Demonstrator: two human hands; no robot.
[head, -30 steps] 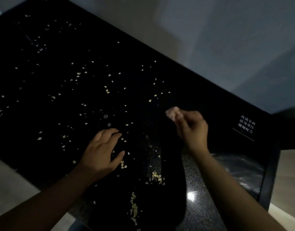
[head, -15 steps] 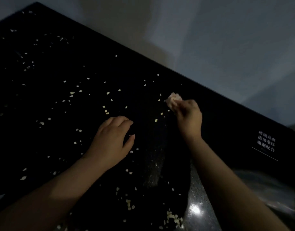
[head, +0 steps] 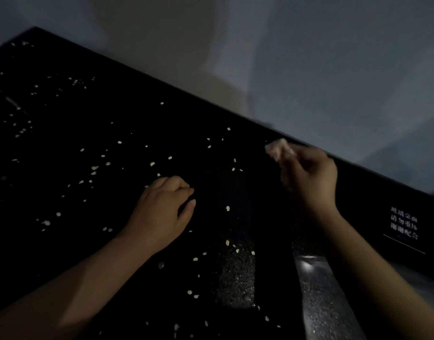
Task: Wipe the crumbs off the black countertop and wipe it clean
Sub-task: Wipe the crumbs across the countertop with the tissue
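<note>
The step in hand looks like a wiping stroke starting from the far rim of the black tabletop (head: pixel 191 133). The right hand (head: pixel 309 180), up at about 1 o'clock, has its fingers curled tight round a small pale wad (head: pixel 277 149), cloth or tissue, which pokes out past the knuckles right beside the far edge. The left hand (head: pixel 162 212) sits near the middle, palm down on the tabletop, its fingers loosely curled with the thumb out and nothing visible in them. The crumbs (head: pixel 227 208) lie thickest from 9 to 11 o'clock of the left hand, with a thinner trail between the two forearms running down toward 6 o'clock. To do the stroke well, the wad probably wants opening out so more of it meets the surface. It should then be pressed flat and drawn in overlapping passes toward the near edge, herding the crumbs into one heap, not flicking them sideways. The left hand could cup at the near edge to catch that heap. Much is hard to read: the light is very low, and the right hand and wad are smeared by motion, so whether the wad touches the tabletop cannot be told. The left fingertips are tucked under and hidden. The near edge is out of the frame at 6 o'clock, the white printed label (head: pixel 404 225) at 4 o'clock is too small to read, and a glare patch at 5 o'clock may hide fine crumbs.
</note>
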